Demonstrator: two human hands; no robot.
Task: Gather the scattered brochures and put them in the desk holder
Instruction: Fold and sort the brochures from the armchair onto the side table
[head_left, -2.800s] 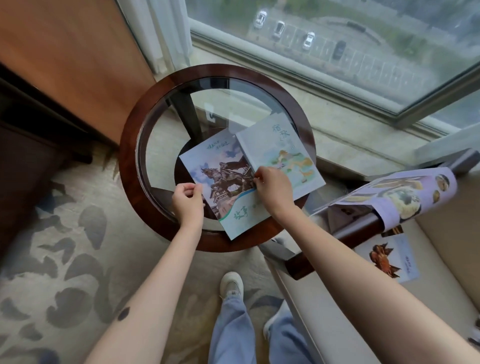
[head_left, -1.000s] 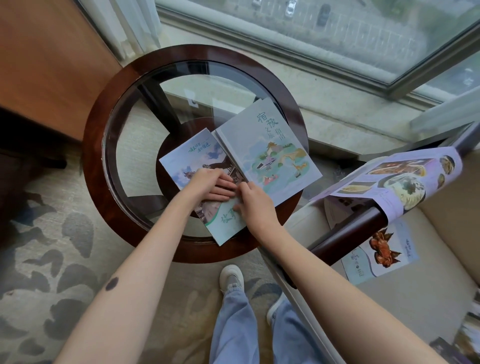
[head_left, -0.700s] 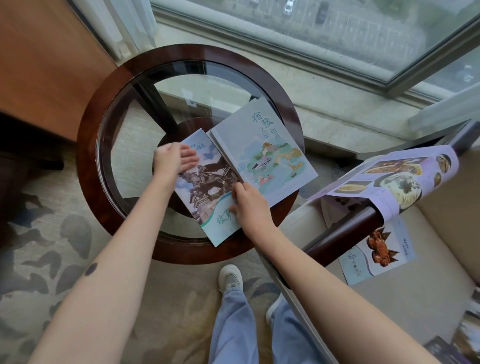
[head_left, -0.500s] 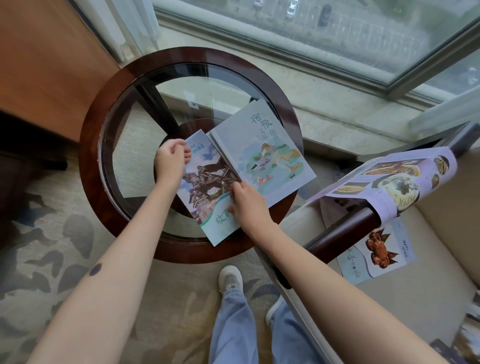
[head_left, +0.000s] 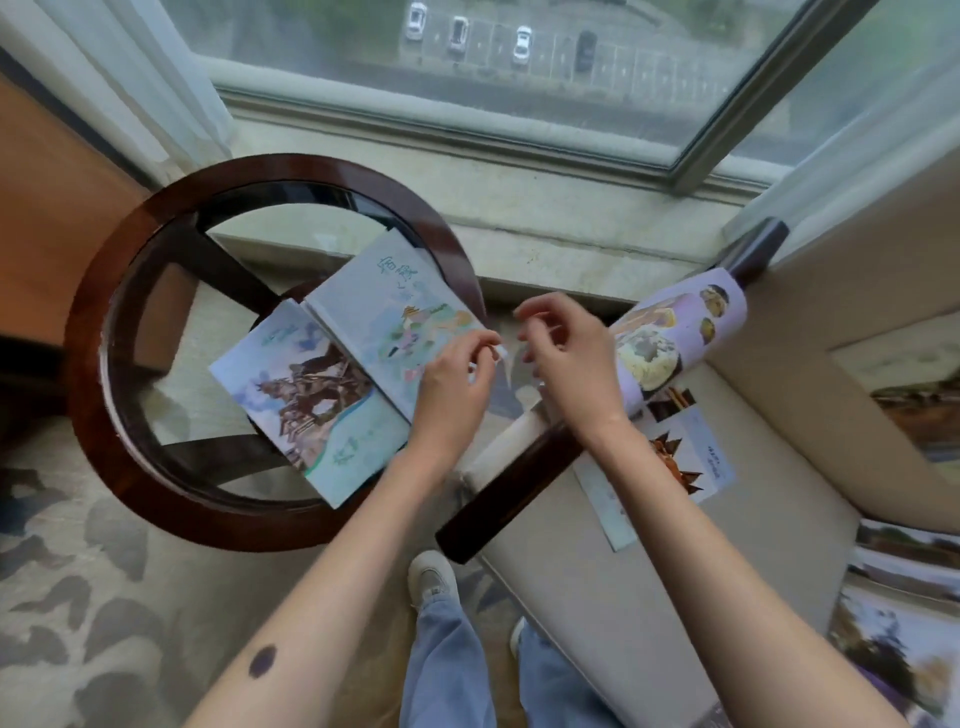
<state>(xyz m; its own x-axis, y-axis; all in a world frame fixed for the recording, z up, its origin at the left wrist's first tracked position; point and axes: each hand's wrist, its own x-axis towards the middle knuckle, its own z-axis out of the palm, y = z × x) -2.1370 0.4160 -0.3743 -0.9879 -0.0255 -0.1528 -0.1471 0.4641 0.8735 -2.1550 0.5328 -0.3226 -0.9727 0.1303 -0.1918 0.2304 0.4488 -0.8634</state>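
Centrally, wood-rimmed glass table (head_left: 91, 332) bearing statue brochure (head_left: 311, 400) and pale brochure (head_left: 369, 312); left hand (head_left: 454, 379) pinching pale corner at right rim; right hand (head_left: 569, 364) curled alongside, grip unclear; carpet (head_left: 78, 597) lower left.

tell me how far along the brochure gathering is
Nothing stowed; no holder in view. Left hand pinches a corner of the landscape brochure on the table. To gather: statue brochure beside it, food brochure over the armrest, crab brochure on the seat.

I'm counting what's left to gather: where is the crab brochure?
In the head view, right of centre: the crab brochure lies on the chair seat, right of the armrest, below the draped food brochure.
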